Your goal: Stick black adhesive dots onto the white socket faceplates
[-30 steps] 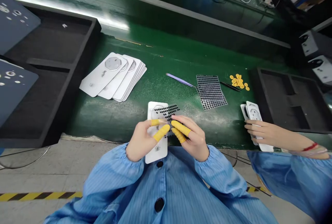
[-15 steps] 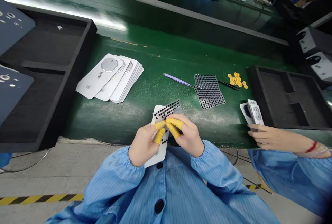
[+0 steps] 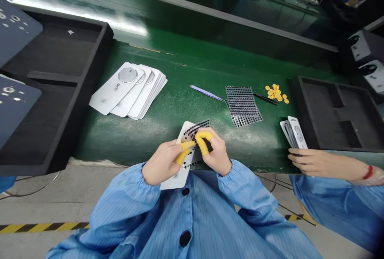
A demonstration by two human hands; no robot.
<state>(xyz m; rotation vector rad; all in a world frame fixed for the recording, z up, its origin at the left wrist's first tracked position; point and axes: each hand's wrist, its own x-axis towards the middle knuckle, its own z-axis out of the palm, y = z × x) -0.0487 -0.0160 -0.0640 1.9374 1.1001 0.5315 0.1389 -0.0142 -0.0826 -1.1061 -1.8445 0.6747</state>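
Observation:
A white faceplate (image 3: 177, 181) lies slanted across the table's front edge, partly under my hands. Over its upper part is a clear sheet of black adhesive dots (image 3: 196, 126). My left hand (image 3: 162, 162) is closed on the plate's left side, its thumb and index in yellow finger cots reaching onto the sheet. Opposite it, my right hand (image 3: 218, 153) is closed in a pinch at the sheet's right side, its cot-covered index bent. The two hands' fingertips nearly meet over the dots. Whether a single dot sits between them is hidden.
White faceplates (image 3: 129, 91) are fanned at left beside a large black tray (image 3: 99, 59). Purple tweezers (image 3: 207, 92), another dot sheet (image 3: 243, 106), black tweezers (image 3: 266, 99) and yellow finger cots (image 3: 276, 92) lie ahead. At right, a co-worker's hand (image 3: 315, 163) holds panels near a black tray (image 3: 327, 141).
My left hand has shifted slightly left and the plate's lower end has swung left. My right index finger has bent more. The co-worker's panels have shifted slightly in their hand.

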